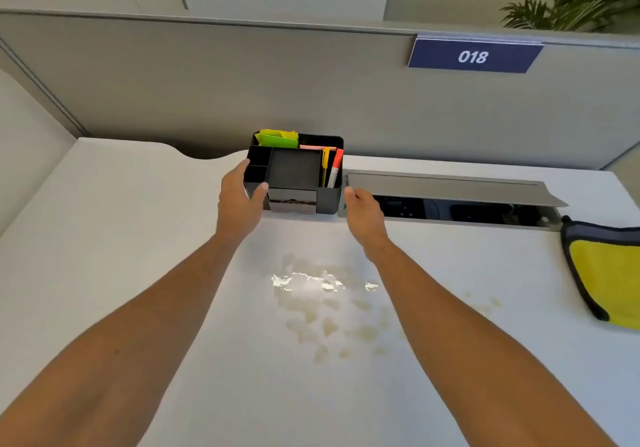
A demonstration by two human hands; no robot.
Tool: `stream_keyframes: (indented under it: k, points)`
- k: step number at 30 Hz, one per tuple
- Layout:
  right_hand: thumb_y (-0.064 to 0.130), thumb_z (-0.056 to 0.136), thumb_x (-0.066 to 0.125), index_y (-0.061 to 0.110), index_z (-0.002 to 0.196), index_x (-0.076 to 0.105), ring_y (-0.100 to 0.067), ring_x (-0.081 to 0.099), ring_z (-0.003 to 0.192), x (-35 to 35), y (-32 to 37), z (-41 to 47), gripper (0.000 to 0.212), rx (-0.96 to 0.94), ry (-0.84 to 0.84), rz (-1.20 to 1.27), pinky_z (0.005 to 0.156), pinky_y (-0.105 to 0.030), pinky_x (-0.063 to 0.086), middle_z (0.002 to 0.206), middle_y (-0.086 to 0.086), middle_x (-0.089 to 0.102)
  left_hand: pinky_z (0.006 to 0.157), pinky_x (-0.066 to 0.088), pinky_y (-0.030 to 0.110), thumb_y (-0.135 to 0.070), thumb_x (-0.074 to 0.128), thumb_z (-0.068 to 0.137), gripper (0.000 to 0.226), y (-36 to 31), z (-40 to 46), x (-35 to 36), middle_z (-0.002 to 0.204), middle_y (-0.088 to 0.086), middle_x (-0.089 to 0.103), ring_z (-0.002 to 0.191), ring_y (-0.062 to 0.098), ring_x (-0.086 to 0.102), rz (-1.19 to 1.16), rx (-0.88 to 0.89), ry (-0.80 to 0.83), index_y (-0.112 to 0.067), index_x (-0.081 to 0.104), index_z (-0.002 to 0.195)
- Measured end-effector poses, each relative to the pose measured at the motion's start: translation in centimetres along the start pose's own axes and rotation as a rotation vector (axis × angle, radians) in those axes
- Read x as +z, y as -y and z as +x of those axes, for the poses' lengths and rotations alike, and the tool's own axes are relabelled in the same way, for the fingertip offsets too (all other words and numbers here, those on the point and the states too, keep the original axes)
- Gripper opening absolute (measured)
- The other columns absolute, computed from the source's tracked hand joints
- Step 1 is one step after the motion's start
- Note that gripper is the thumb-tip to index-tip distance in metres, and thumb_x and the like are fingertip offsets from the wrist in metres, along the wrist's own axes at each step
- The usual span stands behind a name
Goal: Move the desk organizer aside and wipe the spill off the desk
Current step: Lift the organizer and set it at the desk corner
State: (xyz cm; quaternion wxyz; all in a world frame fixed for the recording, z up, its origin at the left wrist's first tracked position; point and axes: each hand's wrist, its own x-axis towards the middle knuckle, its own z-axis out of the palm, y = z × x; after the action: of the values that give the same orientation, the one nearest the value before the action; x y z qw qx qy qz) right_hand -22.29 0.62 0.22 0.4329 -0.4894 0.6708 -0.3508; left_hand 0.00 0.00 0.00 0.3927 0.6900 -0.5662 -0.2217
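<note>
Your left hand (242, 192) pinches the desk organizer (296, 173), your right hand (362, 204) is spread beside it, so hold both sides and slide it away from the spill (322, 294)

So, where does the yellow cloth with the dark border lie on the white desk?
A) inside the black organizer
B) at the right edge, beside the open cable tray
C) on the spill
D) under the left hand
B: the yellow cloth with the dark border lies at the right edge of the white desk, just past the open grey cable tray.

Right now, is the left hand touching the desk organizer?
Touching. The head view shows the left hand wrapped on the desk organizer's left corner, thumb pressed against its front.
</note>
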Motion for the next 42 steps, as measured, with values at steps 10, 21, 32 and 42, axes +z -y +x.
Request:
stream_keyframes:
  k: [10,21,32,42]
  points:
    - [0.024,0.098,0.047,0.013,0.09,0.06,-0.032,0.069,0.092,2.4,2.7,4.2,0.019,0.163,-0.008,-0.07,0.084,-0.05,0.059,0.104,-0.015,0.07,0.074,0.058,0.042,-0.021,0.05,0.088,0.026,-1.0,4.0,-0.6,0.088,0.023,0.069,0.077,0.038,0.067,0.133,-0.412,-0.003,0.0,0.065,0.086]
    - [0.01,0.099,0.041,0.003,0.105,0.06,-0.04,0.066,0.097,7.6,5.4,1.4,0.021,0.014,0.02,-0.137,0.084,-0.053,0.057,0.113,-0.02,0.066,0.067,0.058,0.053,-0.001,0.044,0.08,0.025,0.7,1.9,-7.7,0.081,0.033,0.068,0.074,0.045,0.069,0.058,-0.418,-0.158,0.014,0.063,0.077]
    - [0.017,0.103,0.043,0.005,0.127,0.054,-0.037,0.061,0.114,20.4,9.5,-4.5,0.029,-0.124,0.298,-0.204,0.093,-0.048,0.055,0.13,-0.017,0.06,0.044,0.038,0.023,0.002,0.043,0.074,0.021,7.9,-4.2,-19.8,0.063,0.019,0.068,0.052,0.028,0.06,0.048,-0.606,-0.4,0.007,0.06,0.064]
    - [0.016,0.104,0.034,0.005,0.126,0.053,-0.036,0.058,0.112,25.2,8.8,-8.4,0.031,-0.194,0.531,-0.171,0.095,-0.05,0.053,0.127,-0.018,0.06,0.044,0.036,0.023,0.005,0.043,0.082,0.03,12.5,-8.8,-22.7,0.068,0.017,0.067,0.063,0.029,0.069,-0.022,-0.734,-0.581,-0.002,0.054,0.055]
